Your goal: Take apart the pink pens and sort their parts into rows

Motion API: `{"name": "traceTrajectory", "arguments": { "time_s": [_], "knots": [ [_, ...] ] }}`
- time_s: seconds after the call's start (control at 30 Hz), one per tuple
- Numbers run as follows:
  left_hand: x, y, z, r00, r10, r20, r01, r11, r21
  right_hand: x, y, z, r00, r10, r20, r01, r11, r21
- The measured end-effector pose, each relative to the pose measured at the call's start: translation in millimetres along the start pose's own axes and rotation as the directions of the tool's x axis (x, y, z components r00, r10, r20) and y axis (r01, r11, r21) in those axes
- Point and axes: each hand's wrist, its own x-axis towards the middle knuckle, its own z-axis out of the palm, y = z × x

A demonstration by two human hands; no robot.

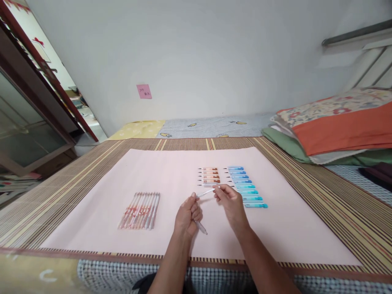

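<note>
- While the pink sheet (171, 228) lies flat over the striped mat (321, 171) on the bed, it gives the small pens a plain surface to be sorted on.
- At the far left, a glass-fronted cabinet (27, 122) stands beside the bed, well apart from the work.
- On the left part of the sheet, a tight bundle of pale pens (141, 210) lies side by side, touching, probably as the stock to draw from.
- Left hand (186, 214): its grip is curled shut around a clear pen barrel (200, 227), whose end pokes out below the fist toward the person.
- Between the hands, a thin white refill (206, 192) runs from the left thumb to the right fingertips, held level as if for fitting.
- Right hand (231, 202): its grip pinches the refill's far end, just beside the rows.
- Behind it, a short row of orange pens (210, 175) lies neatly stacked, tips pointing left.
- Next right, a longer row of blue pens (245, 185) is laid the same way, so colours stay apart.
- Far right, folded bedding (337, 126) is piled on the bed.
</note>
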Motion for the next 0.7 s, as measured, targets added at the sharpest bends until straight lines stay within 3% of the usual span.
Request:
{"name": "traceTrajectory", "arguments": {
  "time_s": [0.17,0.53,0.63,0.7],
  "knots": [
    [0.2,2.3,-1.6,1.0,0.013,-0.023,-0.014,1.0,-0.023,9.3,3.8,-15.9,0.995,0.045,-0.088,-0.035,0.993,0.112],
    [0.1,4.9,-3.2,1.0,-0.005,-0.02,0.004,0.997,-0.079,19.2,7.8,-34.4,0.984,0.16,-0.081,-0.119,0.921,0.37],
    [1.8,4.9,-4.7,0.999,-0.014,-0.033,0.011,0.996,-0.085,16.1,4.0,-29.6,0.986,0.167,-0.005,-0.159,0.947,0.28],
    [3.5,3.7,-6.3,0.999,-0.035,-0.033,0.034,0.998,-0.051,11.9,-0.2,-23.4,0.994,0.098,0.046,-0.102,0.992,0.076]
  ]
}}
